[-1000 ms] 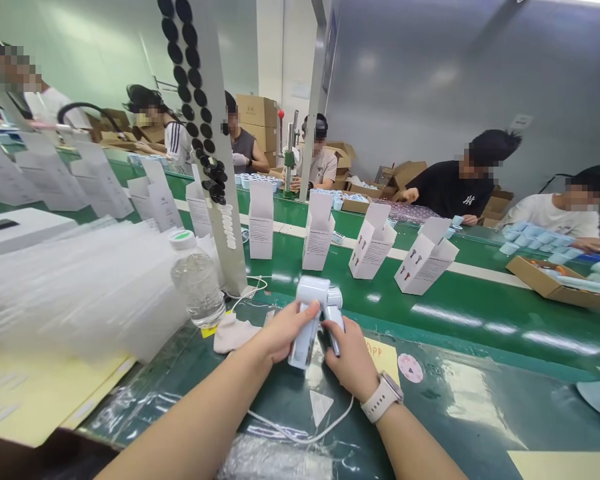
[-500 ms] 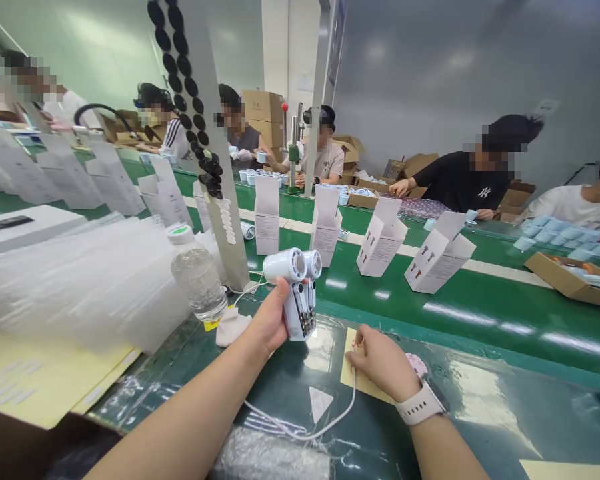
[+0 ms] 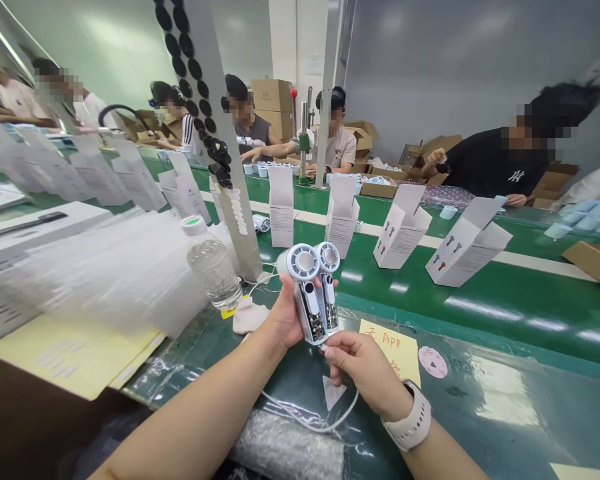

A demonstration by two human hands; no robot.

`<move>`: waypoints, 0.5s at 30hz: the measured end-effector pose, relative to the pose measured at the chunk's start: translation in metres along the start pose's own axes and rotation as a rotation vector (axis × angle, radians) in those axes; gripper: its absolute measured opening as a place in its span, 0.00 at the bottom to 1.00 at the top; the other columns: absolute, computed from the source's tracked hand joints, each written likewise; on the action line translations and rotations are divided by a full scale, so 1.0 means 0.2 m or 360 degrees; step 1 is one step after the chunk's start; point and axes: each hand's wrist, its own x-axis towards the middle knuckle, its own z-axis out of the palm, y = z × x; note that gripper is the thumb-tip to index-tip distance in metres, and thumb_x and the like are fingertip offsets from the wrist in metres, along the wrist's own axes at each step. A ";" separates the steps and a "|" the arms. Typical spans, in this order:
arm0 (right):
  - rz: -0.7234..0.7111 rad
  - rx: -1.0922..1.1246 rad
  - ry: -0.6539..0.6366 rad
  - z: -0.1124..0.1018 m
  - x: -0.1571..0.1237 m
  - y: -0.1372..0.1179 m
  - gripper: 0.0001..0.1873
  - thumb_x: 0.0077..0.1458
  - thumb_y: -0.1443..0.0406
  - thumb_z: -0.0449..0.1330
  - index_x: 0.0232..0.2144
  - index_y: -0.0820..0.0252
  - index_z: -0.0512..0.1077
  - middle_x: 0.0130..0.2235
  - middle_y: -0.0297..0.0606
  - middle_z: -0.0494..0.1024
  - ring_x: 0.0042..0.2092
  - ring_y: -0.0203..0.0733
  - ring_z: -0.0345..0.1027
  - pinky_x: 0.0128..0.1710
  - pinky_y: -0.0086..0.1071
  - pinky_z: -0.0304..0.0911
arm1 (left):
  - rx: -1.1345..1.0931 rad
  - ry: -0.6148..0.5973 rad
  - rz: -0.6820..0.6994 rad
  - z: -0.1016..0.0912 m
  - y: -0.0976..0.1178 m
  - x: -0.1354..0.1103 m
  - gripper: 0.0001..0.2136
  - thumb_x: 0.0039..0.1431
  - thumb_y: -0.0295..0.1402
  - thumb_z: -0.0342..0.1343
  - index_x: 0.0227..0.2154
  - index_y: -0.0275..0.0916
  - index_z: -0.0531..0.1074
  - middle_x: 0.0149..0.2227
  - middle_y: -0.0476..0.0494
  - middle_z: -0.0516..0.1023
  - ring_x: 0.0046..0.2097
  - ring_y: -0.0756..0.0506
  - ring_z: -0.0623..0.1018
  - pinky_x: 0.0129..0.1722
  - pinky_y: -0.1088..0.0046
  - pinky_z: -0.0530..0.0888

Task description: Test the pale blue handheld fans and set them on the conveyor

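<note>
Along the left side of the bench, a yellow folder (image 3: 80, 353) lies below a long stack of clear plastic sleeves (image 3: 120, 267), and a capped plastic water bottle (image 3: 214, 267) stands just beyond it, beside a crumpled pale cloth (image 3: 250, 318). The left hand (image 3: 287, 313) grips a white twin-head handheld fan (image 3: 310, 300) upright above the green bench, its fingers wrapped behind the body and its thumb out of sight. The two round fan heads face up toward the camera. The right hand (image 3: 365, 373) sits at the fan's lower end, with its thumb and forefinger closed together where a white cable (image 3: 310, 425) runs down and loops across the bench; I cannot tell whether they pinch the cable or the casing. A pale watch (image 3: 410, 420) circles the right wrist. To the right lie a yellow note (image 3: 387, 347) with handwriting and a pink round sticker (image 3: 433, 362). Four upright white cartons (image 3: 403, 227) stand on the green conveyor beyond, and co-workers (image 3: 495, 160) sit working along its far side.
</note>
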 end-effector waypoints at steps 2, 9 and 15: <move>-0.0104 0.0112 0.0063 0.05 0.00 0.01 0.22 0.49 0.47 0.65 0.27 0.58 0.66 0.16 0.25 0.68 0.19 0.33 0.62 0.24 0.30 0.61 | -0.0010 -0.0006 0.0049 0.01 0.00 -0.01 0.32 0.32 0.67 0.62 0.23 0.38 0.72 0.39 0.39 0.82 0.45 0.37 0.80 0.43 0.63 0.77; -0.0216 0.0234 0.0222 0.16 -0.01 0.06 0.25 0.53 0.42 0.60 0.28 0.55 0.61 0.14 0.20 0.62 0.16 0.32 0.58 0.20 0.27 0.55 | 0.0080 0.0045 0.0266 0.02 -0.01 -0.01 0.32 0.32 0.66 0.61 0.20 0.37 0.72 0.40 0.40 0.81 0.41 0.42 0.79 0.39 0.68 0.76; -0.0198 0.0237 0.0222 0.15 -0.02 0.03 0.28 0.52 0.39 0.60 0.26 0.56 0.62 0.13 0.19 0.58 0.15 0.32 0.59 0.19 0.27 0.55 | -0.0030 0.0095 0.0342 0.04 -0.02 -0.01 0.32 0.32 0.66 0.61 0.19 0.36 0.73 0.42 0.41 0.81 0.40 0.42 0.79 0.41 0.67 0.76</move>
